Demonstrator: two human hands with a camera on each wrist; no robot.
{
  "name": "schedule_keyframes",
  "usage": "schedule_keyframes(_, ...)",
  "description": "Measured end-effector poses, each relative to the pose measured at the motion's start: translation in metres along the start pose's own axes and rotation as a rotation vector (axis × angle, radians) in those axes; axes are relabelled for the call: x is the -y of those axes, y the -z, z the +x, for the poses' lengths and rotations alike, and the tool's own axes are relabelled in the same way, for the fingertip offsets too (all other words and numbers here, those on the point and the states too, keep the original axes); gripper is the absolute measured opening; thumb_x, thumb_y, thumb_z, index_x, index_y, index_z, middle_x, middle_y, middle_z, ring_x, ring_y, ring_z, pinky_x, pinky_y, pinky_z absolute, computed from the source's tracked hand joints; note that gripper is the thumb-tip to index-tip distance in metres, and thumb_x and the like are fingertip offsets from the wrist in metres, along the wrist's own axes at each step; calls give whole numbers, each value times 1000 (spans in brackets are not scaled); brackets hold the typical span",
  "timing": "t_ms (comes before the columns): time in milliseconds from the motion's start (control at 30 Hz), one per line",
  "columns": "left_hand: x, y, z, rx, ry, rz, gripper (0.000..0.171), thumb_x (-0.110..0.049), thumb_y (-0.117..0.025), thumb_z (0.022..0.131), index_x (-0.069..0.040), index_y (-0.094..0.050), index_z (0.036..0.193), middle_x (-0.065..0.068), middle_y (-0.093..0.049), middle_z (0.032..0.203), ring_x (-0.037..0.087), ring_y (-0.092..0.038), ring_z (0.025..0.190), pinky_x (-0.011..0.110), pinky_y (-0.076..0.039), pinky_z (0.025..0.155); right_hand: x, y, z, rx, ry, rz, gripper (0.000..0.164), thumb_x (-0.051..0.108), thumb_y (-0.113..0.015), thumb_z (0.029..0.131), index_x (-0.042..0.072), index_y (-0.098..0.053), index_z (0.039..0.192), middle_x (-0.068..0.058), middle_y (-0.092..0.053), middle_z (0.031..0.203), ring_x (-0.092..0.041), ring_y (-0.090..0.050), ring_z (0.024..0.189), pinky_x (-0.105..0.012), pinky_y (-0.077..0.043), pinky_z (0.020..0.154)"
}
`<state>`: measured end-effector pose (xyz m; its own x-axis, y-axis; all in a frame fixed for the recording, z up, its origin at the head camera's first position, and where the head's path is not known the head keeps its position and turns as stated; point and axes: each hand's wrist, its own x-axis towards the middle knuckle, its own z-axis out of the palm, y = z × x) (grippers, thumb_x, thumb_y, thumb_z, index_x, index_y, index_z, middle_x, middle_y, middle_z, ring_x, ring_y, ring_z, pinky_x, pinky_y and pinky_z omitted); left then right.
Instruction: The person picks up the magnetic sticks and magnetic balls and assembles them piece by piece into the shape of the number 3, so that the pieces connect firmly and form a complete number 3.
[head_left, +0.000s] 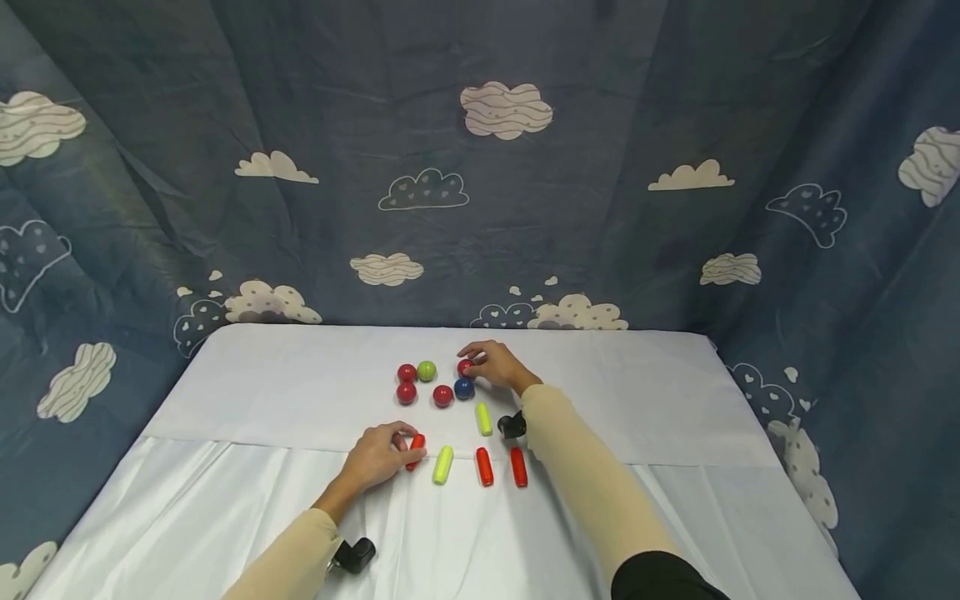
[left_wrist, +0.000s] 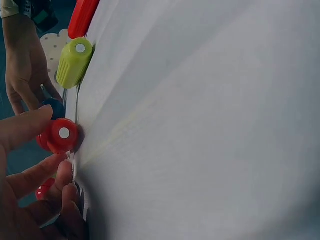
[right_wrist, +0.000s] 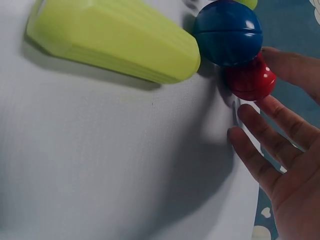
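My left hand pinches a red ribbed cylinder between thumb and fingers. In the left wrist view, that cylinder's round end shows a white dot. Farther back, my right hand holds a small red ball between thumb and index finger, the other fingers spread. Seen from the right wrist, the red ball sits right behind a glossy blue ball with a seam. A yellow-green cylinder lies just in front of the blue ball.
Left of the right hand lie red balls and a green ball. A second yellow-green cylinder and two red cylinders lie nearer me. The white-covered table ends at a dark cloud-patterned curtain.
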<state>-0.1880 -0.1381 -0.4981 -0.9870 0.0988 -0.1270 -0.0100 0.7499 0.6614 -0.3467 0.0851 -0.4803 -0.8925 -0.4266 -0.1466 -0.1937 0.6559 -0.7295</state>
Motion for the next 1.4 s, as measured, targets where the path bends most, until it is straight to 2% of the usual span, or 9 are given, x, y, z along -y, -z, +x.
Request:
schedule_keyframes(467,-2,2,3,-26,10,20,34,-28,-77,80,-10,-67,106,-5,-53,70,12,-44,60,26,-32,55,-2,-1,7,-14,8,-23,28,9,-71,87,10,-68,115,-9,-66,113,-25,-61,108,-37,-47,93)
schedule_keyframes(667,-1,0,3,-15,20,13,32,-26,-77,80,-9,-67,105,-4,-53,69,11,-44,59,25,-33,54,-1,-2,4,-8,-29,-12,27,10,-71,86,11,-69,114,-8,-65,114,-23,-60,106,-37,-48,91)
schedule_keyframes(867,0,-3,2,-12,12,10,29,-24,-76,80,-9,-67,104,-4,-52,69,11,-45,59,25,-34,54,-6,-5,3,-17,-50,4,27,10,-71,87,12,-68,113,-6,-65,113,-22,-59,105,-36,-47,91)
schedule_keyframes(1067,0,-4,3,-32,-20,27,25,-22,-74,78,-10,-67,98,-5,-52,68,11,-46,60,26,-35,55,-11,-7,3,-39,-32,24,25,10,-71,87,11,-67,112,-6,-65,111,-22,-59,104,-36,-46,92)
schedule_keyframes(1400,1,-2,4,-47,-11,49,25,-19,-72,74,-9,-67,97,-5,-53,70,11,-47,61,27,-36,56,-14,-8,8,-34,-25,84,24,7,-71,86,11,-67,110,-5,-66,110,-22,-58,104,-38,-45,94)
